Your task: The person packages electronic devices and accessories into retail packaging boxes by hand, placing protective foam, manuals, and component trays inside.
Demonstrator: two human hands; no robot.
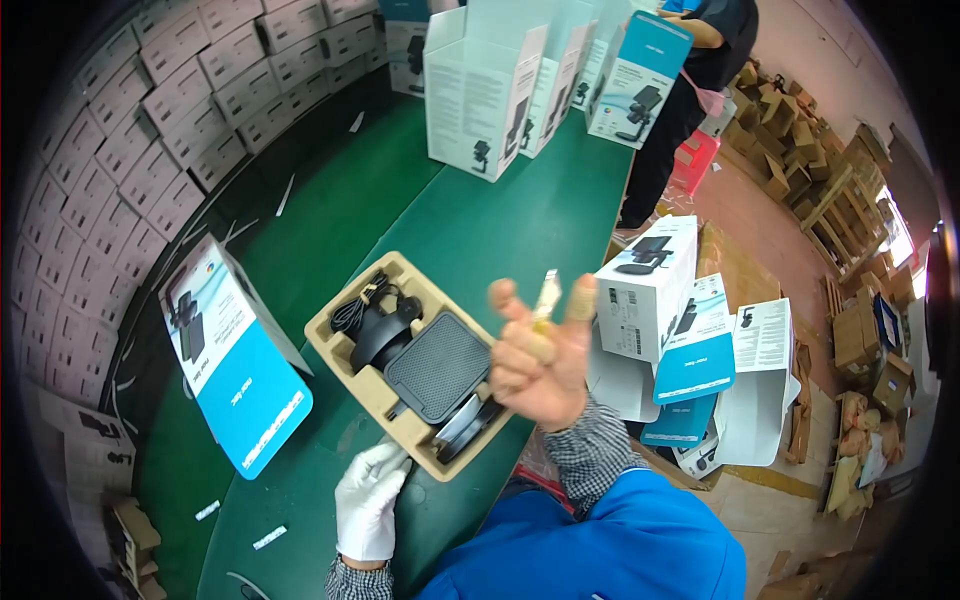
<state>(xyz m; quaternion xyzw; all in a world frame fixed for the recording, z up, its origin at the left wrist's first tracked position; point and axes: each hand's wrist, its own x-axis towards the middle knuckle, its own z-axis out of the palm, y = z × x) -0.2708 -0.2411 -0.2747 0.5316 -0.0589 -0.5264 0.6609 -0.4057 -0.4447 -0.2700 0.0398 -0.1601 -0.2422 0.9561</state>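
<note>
My left hand (pixel 368 500), in a white glove, grips the near left corner of a brown moulded pulp tray (pixel 352 388), its fingertips partly hidden beneath the rim. In the tray sit a black mesh-faced rectangular device (pixel 437 366), a coiled black cable (pixel 360 308), a dark rounded part (pixel 385 335) and a dark disc-like part (pixel 466 428). Bare and raised, my right hand (pixel 540 370) is at the tray's right edge, palm up. Its thumb and one finger stick out while others curl around a small white strip (pixel 547 292), yellowish at its base; its kind is unclear.
An open white-and-blue carton (pixel 235 350) lies left of the tray on the green table (pixel 490 225). Open cartons (pixel 480 110) stand at the far end, near another person (pixel 690 100). More cartons (pixel 650 290) lie at right. Stacked white boxes (pixel 190 90) line the left.
</note>
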